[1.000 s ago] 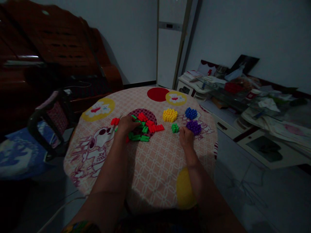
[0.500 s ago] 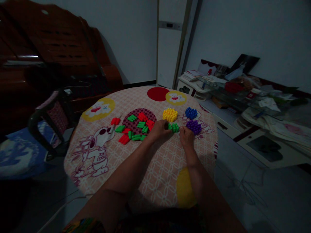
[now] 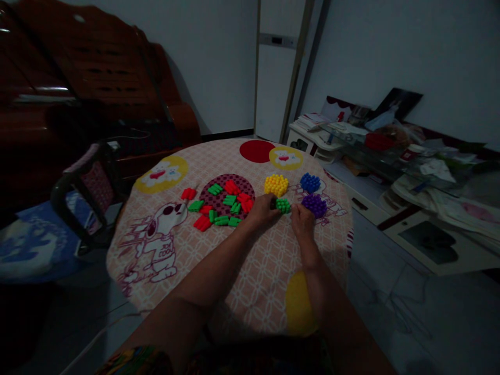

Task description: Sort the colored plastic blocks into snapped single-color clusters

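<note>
A round table [image 3: 242, 281] with a pink cartoon cloth holds small plastic pegs. My left hand [image 3: 262, 209] and my right hand [image 3: 300, 220] close in from either side on a small green cluster [image 3: 283, 204], fingers pinched against it. A yellow cluster [image 3: 276, 184], a blue cluster [image 3: 310, 182] and a purple cluster [image 3: 314, 204] stand just behind and to the right. Loose green and red pegs [image 3: 224, 204] lie scattered left of my left hand, with one red peg [image 3: 188, 194] further left.
A dark chair [image 3: 84, 192] stands at the table's left. A wooden sofa [image 3: 89, 88] fills the back left. A white refrigerator [image 3: 279, 67] stands behind. Low white furniture [image 3: 390, 172] piled with papers and clutter runs along the right wall.
My left hand left the loose green and red pegs and moved right to the green cluster, where it meets my right hand. The view shifted slightly.
</note>
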{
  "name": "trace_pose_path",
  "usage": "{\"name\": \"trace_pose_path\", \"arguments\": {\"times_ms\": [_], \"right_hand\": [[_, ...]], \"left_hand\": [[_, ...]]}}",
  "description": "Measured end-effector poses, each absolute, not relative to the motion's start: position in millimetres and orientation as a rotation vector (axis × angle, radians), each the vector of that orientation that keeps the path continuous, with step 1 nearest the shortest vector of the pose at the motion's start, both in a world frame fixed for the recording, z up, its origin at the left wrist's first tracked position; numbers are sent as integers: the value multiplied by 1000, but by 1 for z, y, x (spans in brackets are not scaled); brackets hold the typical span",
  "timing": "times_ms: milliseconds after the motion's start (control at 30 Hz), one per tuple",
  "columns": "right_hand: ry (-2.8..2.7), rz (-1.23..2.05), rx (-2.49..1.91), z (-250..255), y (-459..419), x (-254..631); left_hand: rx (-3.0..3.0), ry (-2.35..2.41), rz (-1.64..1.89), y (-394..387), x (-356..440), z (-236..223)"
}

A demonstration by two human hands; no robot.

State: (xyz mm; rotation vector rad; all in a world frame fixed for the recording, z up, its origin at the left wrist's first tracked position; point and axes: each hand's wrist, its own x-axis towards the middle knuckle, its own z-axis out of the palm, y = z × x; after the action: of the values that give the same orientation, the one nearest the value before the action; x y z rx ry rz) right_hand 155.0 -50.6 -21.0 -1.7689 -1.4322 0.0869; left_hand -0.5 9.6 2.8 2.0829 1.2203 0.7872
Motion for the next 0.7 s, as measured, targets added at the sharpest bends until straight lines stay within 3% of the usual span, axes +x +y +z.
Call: {"name": "trace_pose_path", "arguments": {"times_ms": [200, 433, 600, 700], "right_hand": [[-1434, 113, -1723, -21, -51, 156], [-1426, 99, -1768, -22, -50, 156], [-1434, 91, -1769, -21, -50, 156], [-1432, 89, -1767, -21, -51, 155]], "left_hand": [[2162, 1275, 819, 26, -24, 26], [2098, 1967, 624, 51, -107, 40], [2086, 1983, 377, 53, -122, 30], [2076, 1960, 455, 52, -115, 34]]}}
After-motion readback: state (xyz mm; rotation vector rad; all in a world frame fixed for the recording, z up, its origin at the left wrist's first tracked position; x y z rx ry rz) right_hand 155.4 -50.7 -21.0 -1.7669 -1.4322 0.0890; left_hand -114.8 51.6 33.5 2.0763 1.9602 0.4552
